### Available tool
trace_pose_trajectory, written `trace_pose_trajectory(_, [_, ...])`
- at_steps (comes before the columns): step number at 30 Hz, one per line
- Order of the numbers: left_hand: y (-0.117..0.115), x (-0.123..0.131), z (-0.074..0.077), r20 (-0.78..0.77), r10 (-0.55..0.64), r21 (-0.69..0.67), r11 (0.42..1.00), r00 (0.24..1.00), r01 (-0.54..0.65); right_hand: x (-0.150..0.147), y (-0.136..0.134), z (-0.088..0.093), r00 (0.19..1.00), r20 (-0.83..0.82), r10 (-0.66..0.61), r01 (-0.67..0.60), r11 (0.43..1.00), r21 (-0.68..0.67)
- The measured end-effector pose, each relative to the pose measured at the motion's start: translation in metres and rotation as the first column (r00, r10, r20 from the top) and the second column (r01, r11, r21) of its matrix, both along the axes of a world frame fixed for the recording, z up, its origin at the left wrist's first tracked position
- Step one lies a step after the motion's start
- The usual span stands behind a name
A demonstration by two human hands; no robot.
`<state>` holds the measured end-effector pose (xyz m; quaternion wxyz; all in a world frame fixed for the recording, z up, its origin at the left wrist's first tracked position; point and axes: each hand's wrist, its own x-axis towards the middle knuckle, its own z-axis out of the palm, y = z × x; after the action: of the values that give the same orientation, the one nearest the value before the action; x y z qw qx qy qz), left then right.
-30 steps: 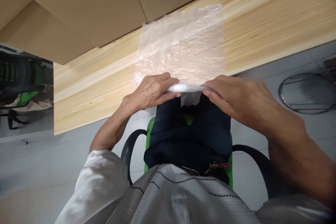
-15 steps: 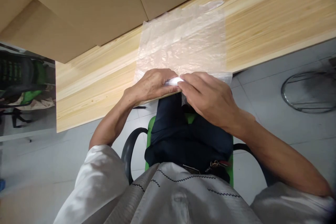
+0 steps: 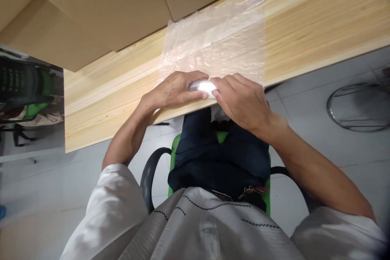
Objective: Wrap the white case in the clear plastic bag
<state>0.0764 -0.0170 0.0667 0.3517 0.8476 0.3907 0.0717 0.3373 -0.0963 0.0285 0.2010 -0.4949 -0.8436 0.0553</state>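
Observation:
A small, shiny white object (image 3: 205, 87), rounded and partly covered by fingers, lies between my hands at the front edge of the table; its kind I cannot make out. My left hand (image 3: 178, 88) is closed round its left end, thumb below and fingers above. The fingers of my right hand (image 3: 243, 99) grip its right end. Beyond both hands a clear plastic sheet (image 3: 213, 46) lies spread and wrinkled on the wood, its near edge at the white object. Whether the object is wrapped in that sheet I cannot tell.
Large cardboard boxes (image 3: 103, 4) stand along the back left of the wooden table (image 3: 317, 24). My legs and a green chair (image 3: 175, 158) with black armrests are below the table edge. A round metal stool frame (image 3: 330, 107) stands on the tiled floor at right.
Both hands have moved slightly away from my body, further onto the table. More of the white object shows between them, and the near edge of the sheet has moved with it.

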Motion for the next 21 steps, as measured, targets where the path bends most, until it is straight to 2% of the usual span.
trace_pose_trajectory(6, [0.008,-0.015,-0.010,-0.005,0.054,0.114,0.992,0.999,-0.053,-0.002,0.014,-0.001,1.000,0.003,-0.024,0.024,0.999,-0.040])
trace_pose_trajectory(15, [0.008,-0.042,-0.013,0.029,0.158,0.130,0.978,0.987,-0.161,0.000,0.023,0.004,0.997,0.078,-0.010,0.017,0.996,-0.090])
trace_pose_trajectory(21, [0.009,-0.059,-0.019,0.043,0.225,0.167,0.959,0.973,-0.229,0.005,0.024,0.005,0.999,0.045,0.019,-0.014,0.995,-0.101])
